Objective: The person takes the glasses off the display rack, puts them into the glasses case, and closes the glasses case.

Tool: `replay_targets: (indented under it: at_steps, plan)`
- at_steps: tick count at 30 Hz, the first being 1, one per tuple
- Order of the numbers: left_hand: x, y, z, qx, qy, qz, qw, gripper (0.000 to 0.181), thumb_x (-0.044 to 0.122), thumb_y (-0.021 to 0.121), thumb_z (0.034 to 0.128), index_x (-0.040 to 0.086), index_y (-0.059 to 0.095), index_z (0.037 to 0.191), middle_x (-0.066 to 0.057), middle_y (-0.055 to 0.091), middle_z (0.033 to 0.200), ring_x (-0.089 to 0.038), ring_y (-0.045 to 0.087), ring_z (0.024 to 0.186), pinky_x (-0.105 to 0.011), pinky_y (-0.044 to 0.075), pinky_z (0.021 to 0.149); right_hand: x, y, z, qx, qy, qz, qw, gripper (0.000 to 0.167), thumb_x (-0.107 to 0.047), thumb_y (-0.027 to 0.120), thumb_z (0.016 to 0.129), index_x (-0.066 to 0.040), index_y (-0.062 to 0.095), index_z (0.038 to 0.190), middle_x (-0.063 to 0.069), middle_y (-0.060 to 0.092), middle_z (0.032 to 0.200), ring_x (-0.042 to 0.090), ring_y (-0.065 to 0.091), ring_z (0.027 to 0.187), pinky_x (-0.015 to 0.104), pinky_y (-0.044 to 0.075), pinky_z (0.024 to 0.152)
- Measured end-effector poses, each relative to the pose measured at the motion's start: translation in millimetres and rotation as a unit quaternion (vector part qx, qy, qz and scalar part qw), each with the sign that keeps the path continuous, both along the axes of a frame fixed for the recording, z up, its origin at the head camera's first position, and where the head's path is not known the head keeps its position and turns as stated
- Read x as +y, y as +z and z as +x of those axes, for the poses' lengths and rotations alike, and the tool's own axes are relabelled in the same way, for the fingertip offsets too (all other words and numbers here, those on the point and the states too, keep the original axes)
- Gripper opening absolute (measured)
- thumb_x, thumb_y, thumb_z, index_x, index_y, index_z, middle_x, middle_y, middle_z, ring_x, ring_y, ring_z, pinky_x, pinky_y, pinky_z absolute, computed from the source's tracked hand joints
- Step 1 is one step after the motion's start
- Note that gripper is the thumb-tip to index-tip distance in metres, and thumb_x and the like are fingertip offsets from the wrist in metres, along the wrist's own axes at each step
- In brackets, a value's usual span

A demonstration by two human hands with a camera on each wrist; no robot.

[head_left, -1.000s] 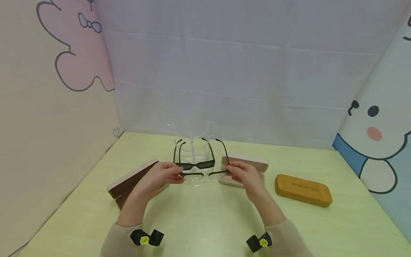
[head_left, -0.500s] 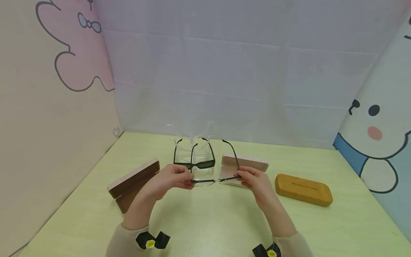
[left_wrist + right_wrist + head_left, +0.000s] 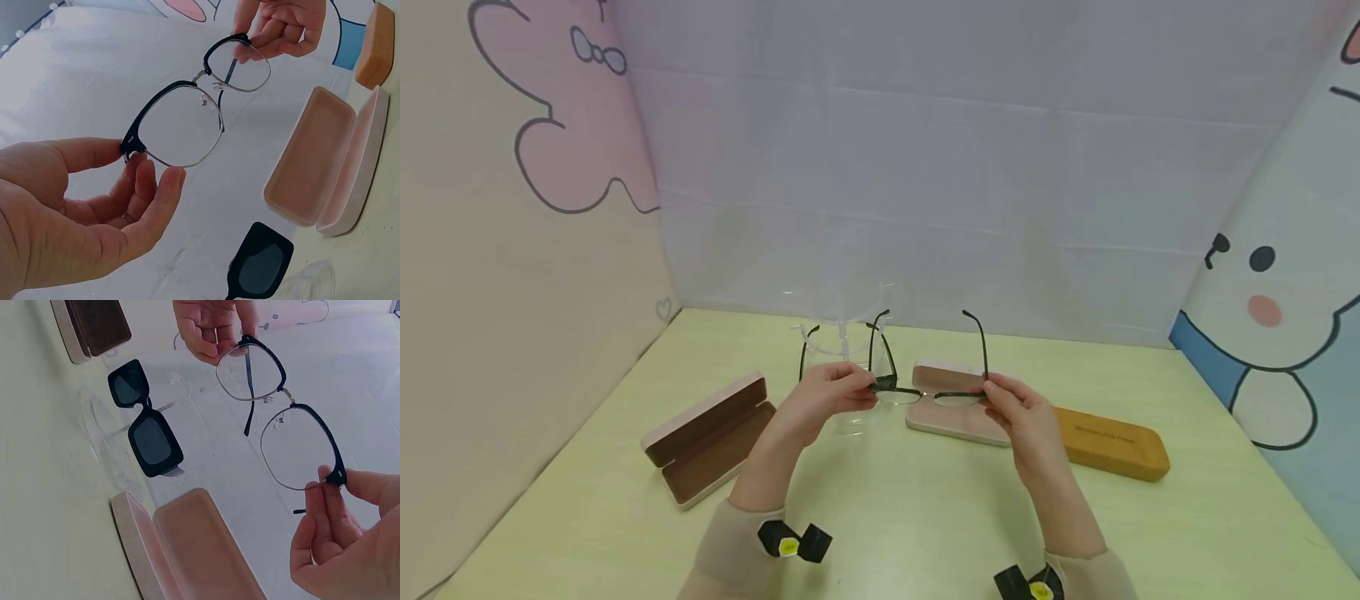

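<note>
Between the two hands, above the table, hangs a pair of eyeglasses (image 3: 932, 395) with black brow bars, thin metal lower rims and clear lenses, its temples unfolded and pointing away. The left hand (image 3: 827, 398) pinches its left outer corner; the right hand (image 3: 1024, 421) pinches the right one. In the left wrist view the left thumb and fingers grip the frame's hinge end (image 3: 132, 140). Behind the left hand, black sunglasses (image 3: 150, 425) sit on a clear plastic display stand (image 3: 844, 337); the left hand partly hides them in the head view.
An open case with a brown lining (image 3: 715, 442) lies on the left. Another open case, pink-lined (image 3: 958, 423), lies behind the right hand. A closed mustard-yellow case (image 3: 1112, 446) is at the right, partly covered by the right hand. A pale cloth backdrop (image 3: 925, 183) stands behind the table.
Both hands have carried the eyeglasses rightward, away from the front of the display stand, first slightly nearer and then up. The sunglasses have stayed on the stand.
</note>
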State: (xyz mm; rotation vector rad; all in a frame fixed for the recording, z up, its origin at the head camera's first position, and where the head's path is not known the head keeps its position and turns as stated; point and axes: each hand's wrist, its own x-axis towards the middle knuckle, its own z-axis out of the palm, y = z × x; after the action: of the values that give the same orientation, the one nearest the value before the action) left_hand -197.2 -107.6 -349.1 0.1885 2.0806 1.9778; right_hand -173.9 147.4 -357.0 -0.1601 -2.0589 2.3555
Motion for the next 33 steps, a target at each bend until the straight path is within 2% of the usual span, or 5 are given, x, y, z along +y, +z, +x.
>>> replay_targets:
  at_steps: [4,10,14,26,33]
  plan:
    - [9.4,0.8,-5.1,-0.005,0.040,0.019,0.9990,0.023,0.010,0.053,0.0904,-0.010,0.056,0.100,-0.005,0.058,0.083,-0.012,0.061,0.076,-0.034,0.051,0.083,-1,2.6,-1.1,0.005,-0.029,0.012,0.9995,0.036,-0.016,0.060,0.088,0.004,0.052,0.118,-0.011,0.069,0.079,0.006,0.061,0.080,0.018,0.048,0.079]
    - [22.5,3.8,-8.2,0.009,0.108,0.017,0.9940,0.020,0.011,0.057,0.0883,-0.007,0.060,0.098,-0.004,0.059,0.082,-0.013,0.060,0.072,-0.031,0.052,0.078,-4,3.3,-2.0,0.024,-0.073,0.026,0.9967,0.032,-0.011,0.061,0.087,0.001,0.055,0.116,-0.015,0.068,0.074,0.003,0.062,0.082,0.018,0.047,0.077]
    - [29.2,5.9,-6.9,0.024,0.131,0.009,0.9910,0.018,0.012,0.059,0.0871,-0.003,0.063,0.096,-0.007,0.060,0.085,-0.019,0.062,0.074,-0.030,0.052,0.076,-4,3.0,-2.9,0.037,-0.100,0.028,0.9939,0.026,-0.008,0.060,0.087,-0.002,0.058,0.112,-0.016,0.068,0.072,0.002,0.061,0.080,0.018,0.045,0.072]
    - [36.0,6.4,-3.2,0.053,0.131,0.010,0.9899,0.020,0.009,0.060,0.0865,-0.002,0.063,0.104,-0.012,0.060,0.093,-0.020,0.065,0.074,-0.030,0.054,0.074,3,2.2,-2.7,0.051,-0.109,0.029,0.9922,0.013,-0.007,0.061,0.086,-0.015,0.066,0.095,-0.013,0.069,0.074,0.006,0.062,0.071,0.019,0.045,0.064]
    - [38.4,4.9,-3.8,0.073,0.129,0.027,0.9885,0.020,0.006,0.060,0.0858,-0.004,0.063,0.102,-0.015,0.063,0.099,-0.017,0.066,0.073,-0.031,0.053,0.075,6,0.7,-3.5,0.078,-0.104,0.030,0.9911,0.013,-0.006,0.061,0.086,-0.009,0.067,0.098,-0.009,0.069,0.075,0.008,0.064,0.069,0.019,0.049,0.064]
